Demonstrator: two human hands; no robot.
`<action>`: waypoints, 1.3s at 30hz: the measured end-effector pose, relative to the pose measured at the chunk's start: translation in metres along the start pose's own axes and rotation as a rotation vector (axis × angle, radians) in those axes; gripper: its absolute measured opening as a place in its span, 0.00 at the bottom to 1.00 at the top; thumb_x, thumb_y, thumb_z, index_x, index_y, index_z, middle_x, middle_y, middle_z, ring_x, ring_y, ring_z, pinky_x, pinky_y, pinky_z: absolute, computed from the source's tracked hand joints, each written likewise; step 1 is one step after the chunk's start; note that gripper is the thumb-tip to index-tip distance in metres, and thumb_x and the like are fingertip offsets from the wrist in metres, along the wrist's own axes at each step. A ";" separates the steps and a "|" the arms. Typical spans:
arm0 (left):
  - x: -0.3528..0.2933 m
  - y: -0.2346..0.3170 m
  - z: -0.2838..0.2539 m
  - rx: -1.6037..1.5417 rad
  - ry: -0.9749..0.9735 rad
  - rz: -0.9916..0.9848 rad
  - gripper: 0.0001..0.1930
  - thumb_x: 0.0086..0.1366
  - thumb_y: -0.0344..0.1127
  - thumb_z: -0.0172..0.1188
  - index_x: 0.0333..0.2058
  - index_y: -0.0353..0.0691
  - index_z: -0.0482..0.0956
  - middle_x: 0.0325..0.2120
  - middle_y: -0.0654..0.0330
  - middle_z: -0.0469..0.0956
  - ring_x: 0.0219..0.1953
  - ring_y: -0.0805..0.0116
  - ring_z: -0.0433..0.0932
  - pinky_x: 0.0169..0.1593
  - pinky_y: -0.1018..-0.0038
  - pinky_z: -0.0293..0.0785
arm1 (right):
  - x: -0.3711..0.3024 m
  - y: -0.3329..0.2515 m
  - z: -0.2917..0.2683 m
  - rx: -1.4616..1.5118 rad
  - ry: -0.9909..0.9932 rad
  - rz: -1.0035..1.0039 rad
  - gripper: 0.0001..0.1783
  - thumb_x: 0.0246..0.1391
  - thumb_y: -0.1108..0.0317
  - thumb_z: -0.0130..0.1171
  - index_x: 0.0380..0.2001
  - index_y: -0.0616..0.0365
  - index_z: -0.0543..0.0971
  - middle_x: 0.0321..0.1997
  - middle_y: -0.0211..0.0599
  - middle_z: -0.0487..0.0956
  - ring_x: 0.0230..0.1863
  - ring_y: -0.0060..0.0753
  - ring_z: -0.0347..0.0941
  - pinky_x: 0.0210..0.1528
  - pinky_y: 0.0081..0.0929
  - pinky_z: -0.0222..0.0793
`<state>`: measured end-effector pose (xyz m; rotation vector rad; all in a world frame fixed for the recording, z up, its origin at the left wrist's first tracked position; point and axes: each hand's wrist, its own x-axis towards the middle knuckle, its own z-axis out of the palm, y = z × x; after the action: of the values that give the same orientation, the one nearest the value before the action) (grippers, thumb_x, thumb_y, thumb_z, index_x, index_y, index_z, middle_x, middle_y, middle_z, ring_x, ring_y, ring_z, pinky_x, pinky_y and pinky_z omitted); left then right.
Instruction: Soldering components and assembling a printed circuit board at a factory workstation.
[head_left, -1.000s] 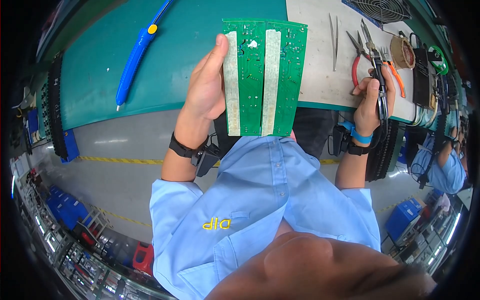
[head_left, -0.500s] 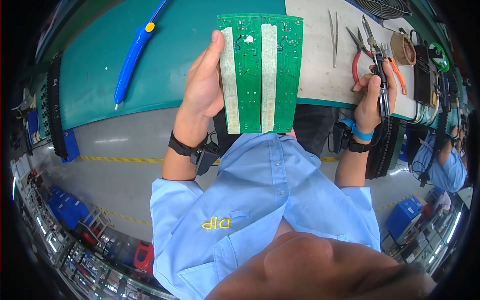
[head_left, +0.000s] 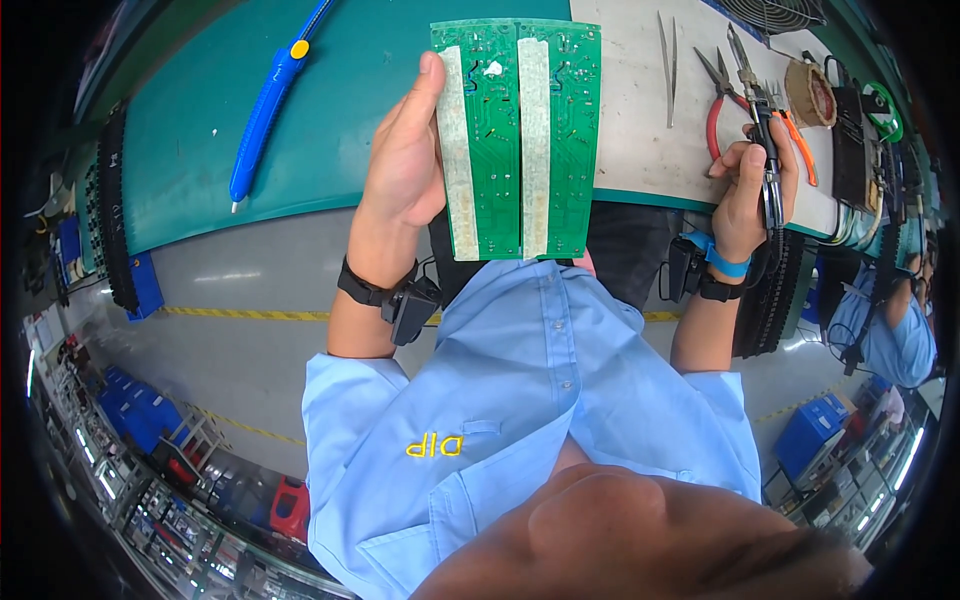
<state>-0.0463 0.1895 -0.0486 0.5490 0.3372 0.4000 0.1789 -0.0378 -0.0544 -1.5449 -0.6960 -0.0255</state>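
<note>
We are holding the board (head_left: 520, 130) upright above the bench edge, our left hand (head_left: 405, 165) gripping its left side, thumb pressed on the face. Our right hand (head_left: 750, 190) is closing its fingers around a black tool (head_left: 768, 170) near the pliers (head_left: 722, 95).

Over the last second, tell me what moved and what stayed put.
The left hand raised the green circuit board slightly, further over the bench; its grip is unchanged. The right hand kept its hold on the dark tool. The blue soldering iron stayed put.

Open green table (head_left: 330, 130) between blue soldering tool (head_left: 262, 110) and raised circuit board (head_left: 518, 130); right end crowded by tweezers (head_left: 668, 62), red pliers (head_left: 722, 100), tape roll (head_left: 806, 92).
</note>
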 end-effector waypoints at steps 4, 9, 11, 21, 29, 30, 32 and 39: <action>0.002 -0.003 -0.002 0.023 0.032 0.006 0.28 0.81 0.53 0.40 0.62 0.34 0.71 0.55 0.53 0.80 0.55 0.62 0.82 0.57 0.64 0.82 | -0.001 0.001 -0.003 -0.021 -0.019 -0.003 0.23 0.69 0.67 0.58 0.62 0.67 0.71 0.35 0.42 0.80 0.28 0.24 0.75 0.32 0.23 0.74; 0.003 -0.003 -0.003 -0.005 -0.014 0.013 0.28 0.81 0.53 0.39 0.62 0.34 0.71 0.56 0.52 0.79 0.55 0.62 0.82 0.58 0.64 0.81 | -0.001 0.000 0.001 -0.026 -0.001 0.007 0.23 0.69 0.67 0.58 0.62 0.67 0.71 0.34 0.41 0.79 0.27 0.23 0.74 0.31 0.23 0.73; 0.004 -0.003 -0.004 -0.011 -0.033 0.016 0.27 0.81 0.52 0.40 0.62 0.34 0.71 0.57 0.52 0.79 0.56 0.62 0.81 0.58 0.64 0.81 | 0.000 0.001 0.001 -0.012 0.027 0.011 0.23 0.68 0.66 0.60 0.61 0.67 0.72 0.28 0.37 0.79 0.25 0.22 0.73 0.31 0.21 0.71; 0.009 -0.010 -0.014 -0.067 -0.075 0.014 0.22 0.81 0.43 0.45 0.60 0.32 0.73 0.56 0.51 0.79 0.56 0.62 0.81 0.59 0.64 0.79 | 0.001 0.008 -0.004 -0.035 0.003 0.003 0.22 0.71 0.69 0.55 0.63 0.67 0.71 0.43 0.46 0.80 0.29 0.25 0.74 0.30 0.25 0.75; 0.010 -0.010 -0.022 -0.059 -0.084 0.023 0.20 0.76 0.32 0.44 0.61 0.28 0.71 0.56 0.49 0.79 0.56 0.60 0.80 0.60 0.63 0.78 | 0.001 0.010 -0.004 0.022 -0.009 -0.006 0.22 0.70 0.69 0.55 0.63 0.67 0.71 0.41 0.45 0.80 0.29 0.25 0.74 0.30 0.25 0.75; 0.009 -0.009 -0.022 -0.061 -0.095 0.021 0.21 0.75 0.31 0.44 0.61 0.27 0.70 0.56 0.48 0.78 0.57 0.60 0.80 0.61 0.63 0.78 | 0.001 0.010 -0.004 0.030 -0.013 -0.009 0.22 0.70 0.70 0.56 0.63 0.67 0.71 0.41 0.44 0.80 0.29 0.25 0.74 0.30 0.25 0.75; 0.006 -0.006 -0.023 -0.064 -0.115 0.016 0.22 0.72 0.27 0.44 0.62 0.26 0.69 0.57 0.47 0.78 0.57 0.58 0.79 0.62 0.62 0.77 | 0.000 0.009 -0.003 0.044 -0.017 -0.007 0.22 0.70 0.69 0.56 0.63 0.67 0.71 0.39 0.44 0.80 0.29 0.25 0.74 0.31 0.25 0.75; -0.001 0.000 -0.023 -0.023 -0.108 0.033 0.26 0.67 0.24 0.44 0.64 0.24 0.66 0.57 0.46 0.77 0.58 0.56 0.79 0.63 0.61 0.76 | -0.005 0.005 -0.001 0.055 -0.053 0.000 0.23 0.69 0.69 0.57 0.63 0.67 0.71 0.34 0.41 0.80 0.28 0.23 0.73 0.32 0.23 0.73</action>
<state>-0.0566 0.1998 -0.0671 0.5519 0.2201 0.4041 0.1779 -0.0403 -0.0610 -1.4976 -0.7328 0.0343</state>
